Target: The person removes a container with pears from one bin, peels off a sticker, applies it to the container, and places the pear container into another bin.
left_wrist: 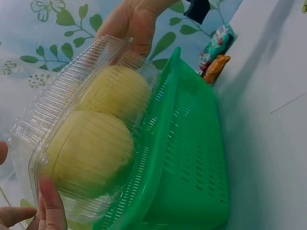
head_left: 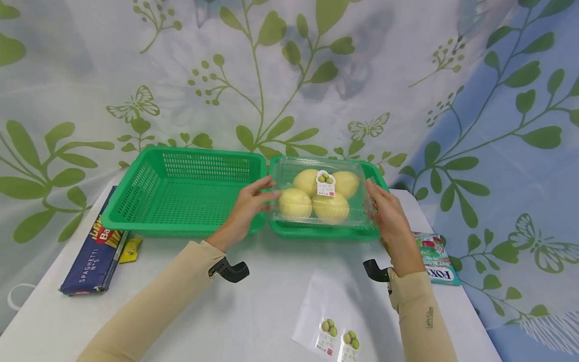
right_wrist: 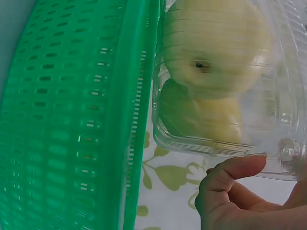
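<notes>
A clear plastic clamshell box (head_left: 304, 166) of pale yellow round fruit (head_left: 331, 207) is held up over the right green basket (head_left: 325, 232), overlapping most of it in the head view. On its lid is a white label (head_left: 325, 185) with a picture of green fruit. My left hand (head_left: 246, 208) grips the box's left end, thumb (left_wrist: 52, 203) against the edge. At the opposite end, my right hand (head_left: 390, 213) holds the rim, with its thumb (right_wrist: 242, 167) bent along the plastic. Behind the box, the basket's inside is mostly hidden.
Left of it stands another green basket (head_left: 199, 201) with nothing in it. A blue spaghetti box (head_left: 92, 261) and yellow packet (head_left: 130, 250) lie at the left edge, a FOX'S bag (head_left: 436, 259) at the right. In front is a sheet of labels (head_left: 323, 311).
</notes>
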Tool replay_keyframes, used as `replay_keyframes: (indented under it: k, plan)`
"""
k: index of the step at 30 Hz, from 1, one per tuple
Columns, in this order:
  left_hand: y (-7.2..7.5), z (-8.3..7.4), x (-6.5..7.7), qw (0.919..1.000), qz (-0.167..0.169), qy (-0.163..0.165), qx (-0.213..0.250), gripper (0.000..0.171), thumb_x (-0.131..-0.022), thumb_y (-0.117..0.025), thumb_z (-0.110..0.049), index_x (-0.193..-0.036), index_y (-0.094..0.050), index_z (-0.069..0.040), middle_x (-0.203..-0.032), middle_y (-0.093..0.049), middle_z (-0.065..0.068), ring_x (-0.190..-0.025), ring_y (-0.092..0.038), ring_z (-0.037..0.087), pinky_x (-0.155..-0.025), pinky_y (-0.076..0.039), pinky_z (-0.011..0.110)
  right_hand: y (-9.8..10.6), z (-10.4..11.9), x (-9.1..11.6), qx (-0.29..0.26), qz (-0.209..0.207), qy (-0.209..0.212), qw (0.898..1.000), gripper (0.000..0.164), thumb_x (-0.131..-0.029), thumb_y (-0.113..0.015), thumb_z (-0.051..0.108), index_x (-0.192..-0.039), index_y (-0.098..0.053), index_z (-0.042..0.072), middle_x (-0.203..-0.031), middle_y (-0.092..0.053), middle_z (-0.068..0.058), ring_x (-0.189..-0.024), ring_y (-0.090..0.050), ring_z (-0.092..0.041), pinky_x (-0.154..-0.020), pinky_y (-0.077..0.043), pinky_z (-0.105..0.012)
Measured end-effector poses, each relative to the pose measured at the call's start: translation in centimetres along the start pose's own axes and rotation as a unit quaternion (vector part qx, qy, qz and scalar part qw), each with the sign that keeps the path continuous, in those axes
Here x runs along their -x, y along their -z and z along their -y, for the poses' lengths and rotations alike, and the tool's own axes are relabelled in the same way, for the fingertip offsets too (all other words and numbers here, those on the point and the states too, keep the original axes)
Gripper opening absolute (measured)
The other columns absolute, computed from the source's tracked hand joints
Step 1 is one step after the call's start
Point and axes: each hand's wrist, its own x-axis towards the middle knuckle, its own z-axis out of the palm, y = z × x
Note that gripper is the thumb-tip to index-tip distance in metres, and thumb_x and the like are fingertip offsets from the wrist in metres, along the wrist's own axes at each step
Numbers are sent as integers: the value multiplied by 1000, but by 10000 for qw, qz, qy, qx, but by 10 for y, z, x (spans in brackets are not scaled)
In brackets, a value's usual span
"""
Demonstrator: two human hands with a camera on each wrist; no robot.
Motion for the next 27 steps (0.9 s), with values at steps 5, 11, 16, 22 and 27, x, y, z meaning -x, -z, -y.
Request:
replay_keyframes:
  k: [5,11,16,22,27]
  plan:
    - [-7,3,-10,9983,-213,356,-420,66,-95,-65,-15,-155,-38,-10,-151,-49,12,-110,-57,15,-84,-56,22,5,-7,-9,365,-34,-79,9993,76,-100,-51,54,-161,-25,16,-165,-18,-3,-135,-31,-18,-113,-30,-44]
    - [-17,6,-22,9870,-266,603,-1469,69,-97,-64,-22,-158,-33,-11,-153,-47,9,-100,-65,22,-86,-55,30,14,-18,-29,701,-39,-297,9971,80,-98,-56,54,-160,-26,15,-136,-38,8,-101,-36,-9,-98,-33,-35]
    - [-26,13,-27,9690,-156,610,-2389,70,-99,-60,-25,-159,-27,-8,-154,-45,12,-74,-55,11,-66,-44,24,19,-27,-43,700,-44,-434,9966,78,-97,-60,51,-159,-30,14,-111,-46,10,-89,-42,-7,-93,-38,-31]
    - [-44,11,-31,9573,-51,647,-2819,73,-98,-59,-23,-159,-25,-4,-150,-50,18,-87,-58,20,-75,-49,34,27,-33,-52,1051,-11,-503,9932,76,-99,-56,51,-159,-30,11,-115,-49,8,-86,-47,-5,-87,-44,-24]
    - [-58,13,-36,9685,-125,953,-2297,77,-96,-58,-24,-160,-21,-4,-164,-30,16,-144,-41,35,-118,-38,51,30,-35,-58,1572,-60,-538,9861,76,-100,-52,53,-159,-29,10,-123,-49,3,-90,-48,-7,-90,-46,-26]
